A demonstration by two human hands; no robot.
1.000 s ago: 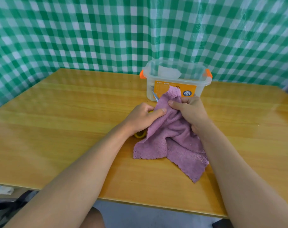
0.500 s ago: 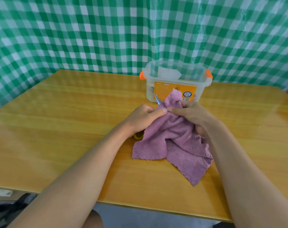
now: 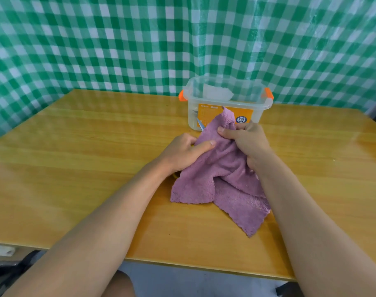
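Wiping judged partway, frame centre: left hand (image 3: 182,151) clamps fluffy purple microfibre cloth (image 3: 221,179) over thin blue-grey blade (image 3: 200,125); right hand (image 3: 247,140) pinches cloth's upper fold. Blade tip bare, likely unwiped.

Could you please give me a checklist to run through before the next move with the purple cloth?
1. Right hand grips the purple cloth: ok.
2. Left hand holds the cloth, thumb on top: ok.
3. Pointed tip pokes out of the cloth, aimed away from both hands: ok.
4. Tip apart from the clear box behind it: cannot tell.
5. Cloth's loose end lies on the table, inside its edge: ok.
6. Wrapped thing identified: cannot tell, mostly hidden.
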